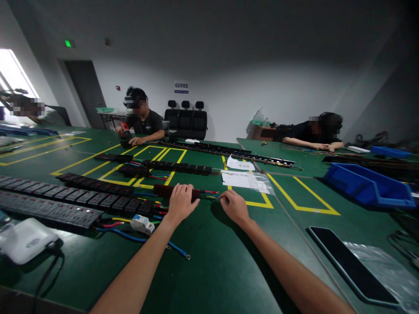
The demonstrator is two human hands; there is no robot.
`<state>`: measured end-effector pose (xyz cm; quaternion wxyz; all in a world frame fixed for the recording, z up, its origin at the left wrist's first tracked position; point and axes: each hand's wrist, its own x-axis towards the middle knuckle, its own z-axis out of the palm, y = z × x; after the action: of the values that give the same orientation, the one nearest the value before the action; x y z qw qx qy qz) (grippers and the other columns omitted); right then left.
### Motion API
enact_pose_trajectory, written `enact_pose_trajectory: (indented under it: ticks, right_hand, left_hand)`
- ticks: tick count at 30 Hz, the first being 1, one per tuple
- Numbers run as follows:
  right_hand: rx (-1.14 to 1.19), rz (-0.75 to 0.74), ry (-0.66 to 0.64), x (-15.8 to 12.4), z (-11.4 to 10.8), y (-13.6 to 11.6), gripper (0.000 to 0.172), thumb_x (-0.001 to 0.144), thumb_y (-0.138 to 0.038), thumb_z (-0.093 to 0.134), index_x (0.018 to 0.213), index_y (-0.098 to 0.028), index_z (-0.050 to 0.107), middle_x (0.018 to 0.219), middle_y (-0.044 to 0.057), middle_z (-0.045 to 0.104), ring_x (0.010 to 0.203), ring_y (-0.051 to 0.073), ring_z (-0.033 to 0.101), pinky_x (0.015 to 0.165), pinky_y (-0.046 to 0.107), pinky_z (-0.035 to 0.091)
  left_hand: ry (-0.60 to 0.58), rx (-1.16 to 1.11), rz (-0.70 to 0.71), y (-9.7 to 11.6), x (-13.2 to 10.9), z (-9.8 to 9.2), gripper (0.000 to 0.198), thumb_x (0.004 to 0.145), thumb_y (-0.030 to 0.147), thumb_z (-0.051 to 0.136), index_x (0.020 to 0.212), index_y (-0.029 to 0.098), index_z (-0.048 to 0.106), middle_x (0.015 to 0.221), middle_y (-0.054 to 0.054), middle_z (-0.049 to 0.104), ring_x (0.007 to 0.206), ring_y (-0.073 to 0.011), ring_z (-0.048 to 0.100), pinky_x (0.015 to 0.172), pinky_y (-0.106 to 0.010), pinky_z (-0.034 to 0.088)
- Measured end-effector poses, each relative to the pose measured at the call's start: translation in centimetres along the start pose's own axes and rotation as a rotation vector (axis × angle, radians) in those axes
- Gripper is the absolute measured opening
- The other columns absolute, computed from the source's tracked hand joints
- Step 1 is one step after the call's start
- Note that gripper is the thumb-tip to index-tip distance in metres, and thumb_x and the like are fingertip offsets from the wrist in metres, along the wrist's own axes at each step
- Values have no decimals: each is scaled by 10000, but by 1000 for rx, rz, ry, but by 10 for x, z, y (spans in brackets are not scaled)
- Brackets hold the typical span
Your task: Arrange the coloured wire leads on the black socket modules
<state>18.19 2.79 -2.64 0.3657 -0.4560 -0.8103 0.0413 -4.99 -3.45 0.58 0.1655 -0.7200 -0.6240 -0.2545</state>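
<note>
My left hand (181,203) is closed over a dark reddish-brown strip (160,190), which lies in line with a row of black socket modules. From the strip's right end come thin coloured wires (207,192), red, yellow-green and blue. At the tips of these wires my right hand (235,206) is pinched shut; its fingers hide exactly which ends it grips. Nearer to me are long black socket strips (81,194), a white circuit breaker (142,224) and a blue cable (178,249) ending in a ring terminal.
Paper labels (244,180) lie beyond my hands on the green table (209,270). To the right are a blue bin (369,187), a phone (350,264) and a plastic bag (389,270). A white device (29,240) stands at left. Co-workers sit across the tables.
</note>
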Motion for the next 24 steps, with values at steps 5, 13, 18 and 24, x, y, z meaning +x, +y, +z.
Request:
enact_pose_trajectory:
  ticks: [5,13,18,24]
  right_hand:
    - [22,2,32,-1,-1,-1,263,900,-243,508,1078,-210,699,944,40,652,739,146,603,672,245,420]
    - [0,36,-63,0,-3,-1,277,912,-262,498,1066,-204,721,894,38,647,753,152,604,683,256,430]
    - [2,-42,-138,0,-4,-1,417,902,-260,501,1294,-169,608,997,61,625,786,162,598,715,276,456]
    - [-32,-98,-229,-2,-6,-4,696,891,-240,500,1549,-156,289,1113,82,587,739,155,569,657,282,437]
  left_hand:
    - [-2,7,1,0,0,0,309,840,400,687,1027,197,548,1010,-74,647,1020,-272,598,1092,-486,388]
    - [-9,13,0,-1,0,1,316,842,405,686,1030,192,549,1009,-80,647,1025,-279,596,1092,-486,394]
    - [-5,7,6,-2,0,3,315,837,391,689,1040,200,543,1012,-76,647,1030,-274,594,1119,-490,370]
    - [-10,5,9,-3,1,5,323,835,377,690,1057,193,543,1023,-78,644,1041,-273,591,1139,-496,349]
